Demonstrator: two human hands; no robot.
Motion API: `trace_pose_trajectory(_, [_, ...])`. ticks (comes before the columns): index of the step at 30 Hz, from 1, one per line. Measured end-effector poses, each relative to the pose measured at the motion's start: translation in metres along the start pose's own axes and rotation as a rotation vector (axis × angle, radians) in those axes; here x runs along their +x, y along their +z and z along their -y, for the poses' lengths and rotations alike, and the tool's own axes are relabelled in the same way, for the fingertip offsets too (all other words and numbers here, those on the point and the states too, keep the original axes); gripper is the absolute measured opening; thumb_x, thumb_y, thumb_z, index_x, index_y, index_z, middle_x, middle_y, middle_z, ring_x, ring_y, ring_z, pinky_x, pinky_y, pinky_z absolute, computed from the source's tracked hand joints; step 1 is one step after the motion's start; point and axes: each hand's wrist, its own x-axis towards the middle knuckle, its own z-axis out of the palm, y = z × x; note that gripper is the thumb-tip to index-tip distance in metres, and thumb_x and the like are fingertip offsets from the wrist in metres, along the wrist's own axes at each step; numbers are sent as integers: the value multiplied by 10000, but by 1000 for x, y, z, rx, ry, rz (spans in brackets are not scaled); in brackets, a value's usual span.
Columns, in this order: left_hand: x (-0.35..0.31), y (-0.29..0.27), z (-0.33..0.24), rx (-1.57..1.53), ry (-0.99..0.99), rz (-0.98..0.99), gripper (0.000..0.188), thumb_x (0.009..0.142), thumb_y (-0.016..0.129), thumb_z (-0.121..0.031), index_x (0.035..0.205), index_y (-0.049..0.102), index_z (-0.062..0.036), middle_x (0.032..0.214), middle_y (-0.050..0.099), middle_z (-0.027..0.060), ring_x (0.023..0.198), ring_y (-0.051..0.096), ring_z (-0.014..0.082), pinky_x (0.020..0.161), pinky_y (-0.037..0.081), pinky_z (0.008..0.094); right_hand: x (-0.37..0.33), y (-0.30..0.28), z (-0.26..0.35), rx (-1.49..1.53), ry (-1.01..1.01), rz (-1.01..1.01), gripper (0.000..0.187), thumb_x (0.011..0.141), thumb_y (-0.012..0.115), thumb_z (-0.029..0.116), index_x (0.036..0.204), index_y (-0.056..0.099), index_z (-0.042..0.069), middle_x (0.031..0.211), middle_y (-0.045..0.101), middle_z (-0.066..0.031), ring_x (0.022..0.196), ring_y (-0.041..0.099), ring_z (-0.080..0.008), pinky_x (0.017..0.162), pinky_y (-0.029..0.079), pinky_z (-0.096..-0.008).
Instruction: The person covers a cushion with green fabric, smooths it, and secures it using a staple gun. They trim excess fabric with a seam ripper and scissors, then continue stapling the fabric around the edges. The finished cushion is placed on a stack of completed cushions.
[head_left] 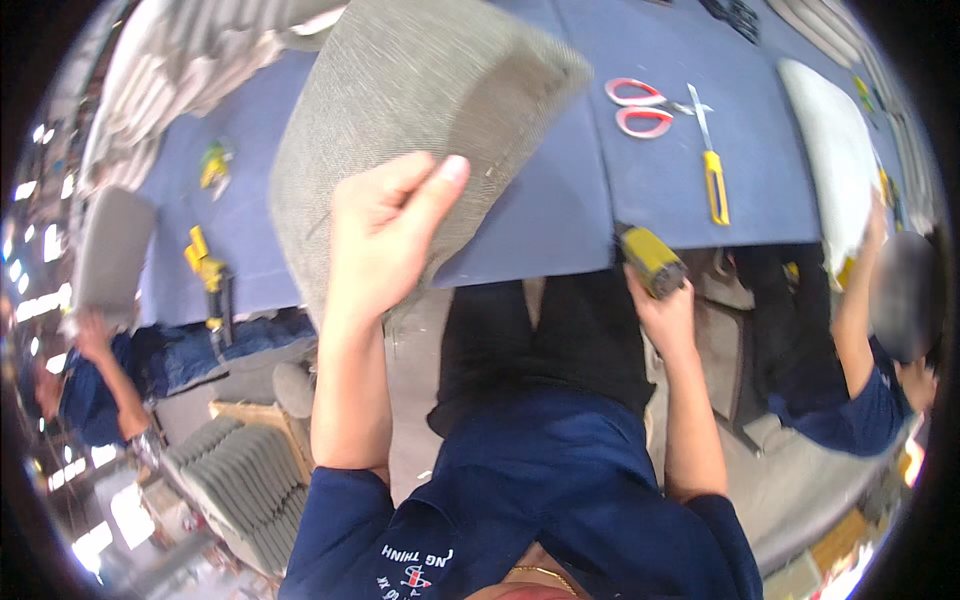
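My left hand (385, 230) is closed on the near right edge of a grey-green fabric-covered panel (390, 90), thumb on top. The panel is tilted up above the blue table, and its right part is darker and blurred. Lower, by the table's front edge, my right hand (668, 312) grips a yellow and black staple gun (652, 262), whose handle is mostly hidden in the fingers. Beyond it on the table lie red-handled scissors (645, 108), spread apart, and a yellow-handled knife (714, 185) with a long thin blade.
The blue table (560, 210) spans the front. At left lie another yellow and black tool (208, 270) and a small yellow-green item (213, 168). Pale padded pieces (190, 50) pile up far left. Co-workers stand on both sides, the right one at a white panel (830, 140). Grey panels (235, 480) stand stacked behind.
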Motion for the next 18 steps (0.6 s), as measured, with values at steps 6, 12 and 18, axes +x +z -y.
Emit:
trace_pose_trajectory(6, [44,94,79,596,670,112,423,997,755,-335,694,600,-85,690,651,88,739,635,328,770,473,480,2,0,-7,-68,-61,-12,274,981,825,199,1100,784,-45,984,839,-192,977,830,-350,847,629,-429])
trace_pose_trajectory(12, [58,85,88,484,621,227,409,1017,731,-362,720,636,-98,684,645,76,742,647,321,739,485,473,-3,6,4,-71,-41,-20,245,979,825,176,1098,790,-36,990,838,-193,968,835,-323,832,628,-410])
trace_pose_trajectory(18, [54,90,94,450,578,139,445,1015,737,-350,682,588,-95,656,595,84,693,603,322,703,467,463,4,4,34,-24,37,-1,253,963,840,140,1142,799,-34,1028,851,-160,967,841,-264,840,630,-380])
